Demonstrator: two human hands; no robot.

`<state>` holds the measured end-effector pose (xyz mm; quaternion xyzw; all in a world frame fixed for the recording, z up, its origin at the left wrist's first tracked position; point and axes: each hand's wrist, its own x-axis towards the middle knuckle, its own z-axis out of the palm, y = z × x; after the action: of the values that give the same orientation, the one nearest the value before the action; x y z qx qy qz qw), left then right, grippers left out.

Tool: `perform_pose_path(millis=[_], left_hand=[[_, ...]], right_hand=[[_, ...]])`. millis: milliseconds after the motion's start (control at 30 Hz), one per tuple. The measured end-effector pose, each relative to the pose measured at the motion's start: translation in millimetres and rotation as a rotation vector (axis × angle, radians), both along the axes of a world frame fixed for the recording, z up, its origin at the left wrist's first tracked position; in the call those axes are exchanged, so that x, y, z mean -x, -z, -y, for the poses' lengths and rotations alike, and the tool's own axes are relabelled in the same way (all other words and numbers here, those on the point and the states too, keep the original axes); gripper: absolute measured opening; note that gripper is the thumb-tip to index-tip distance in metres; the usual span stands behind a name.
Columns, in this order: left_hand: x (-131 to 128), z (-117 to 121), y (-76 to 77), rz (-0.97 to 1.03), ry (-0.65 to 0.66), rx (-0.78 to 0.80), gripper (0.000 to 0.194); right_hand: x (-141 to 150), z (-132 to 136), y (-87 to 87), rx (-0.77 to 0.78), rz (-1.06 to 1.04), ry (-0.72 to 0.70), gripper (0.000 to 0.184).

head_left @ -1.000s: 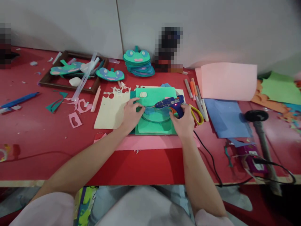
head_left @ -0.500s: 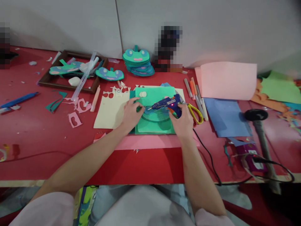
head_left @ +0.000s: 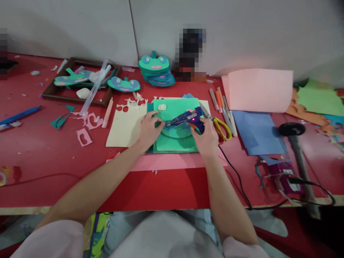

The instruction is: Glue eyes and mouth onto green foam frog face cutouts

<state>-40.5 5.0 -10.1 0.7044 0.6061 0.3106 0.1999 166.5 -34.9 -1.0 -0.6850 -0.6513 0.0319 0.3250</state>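
So the right hand (head_left: 206, 138) is wrapping firmly around the handle of a blue glue gun (head_left: 185, 117), and the left hand (head_left: 150, 130) is bringing thumb and forefinger together at the left end of a green-and-blue cutout (head_left: 177, 132). Whether those fingers are pinching the edge or just steadying it, I honestly can't tell. The cutout itself is lying on the green sheets (head_left: 176, 145), right under the gun.

What's changing: over the last second the gun's been sliding left, nose dipping, and now the nozzle is sitting just beside the left fingertips. To me that's putting the work at the cutout's left end, with hot metal getting uncomfortably near skin. The move is also uncovering more of the scissors (head_left: 224, 129) lying behind the gun.

Further out, markers (head_left: 215, 100) are lying to the right, a cream sheet (head_left: 123, 130) is resting on the left, and a stack of frog-like faces (head_left: 156, 68) is sitting near the wall.
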Motion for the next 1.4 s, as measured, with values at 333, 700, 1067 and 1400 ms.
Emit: perform_pose_path(millis=[333, 700, 1067, 1400], left_hand=[[1, -1, 0.8, -0.028, 0.018, 0.022, 0.009], [1, -2, 1.2, -0.014, 0.011, 0.032, 0.008], [1, -3, 3.7, -0.012, 0.017, 0.016, 0.008], [1, -2, 2.3, -0.020, 0.019, 0.028, 0.008]], right_hand=[[-2, 0, 1.5, -0.034, 0.015, -0.040, 0.028], [-3, 1, -1.4, -0.054, -0.031, -0.071, 0.025], [-3, 1, -2.8, -0.059, -0.056, -0.055, 0.024], [-11, 1, -1.7, -0.088, -0.078, -0.046, 0.025]])
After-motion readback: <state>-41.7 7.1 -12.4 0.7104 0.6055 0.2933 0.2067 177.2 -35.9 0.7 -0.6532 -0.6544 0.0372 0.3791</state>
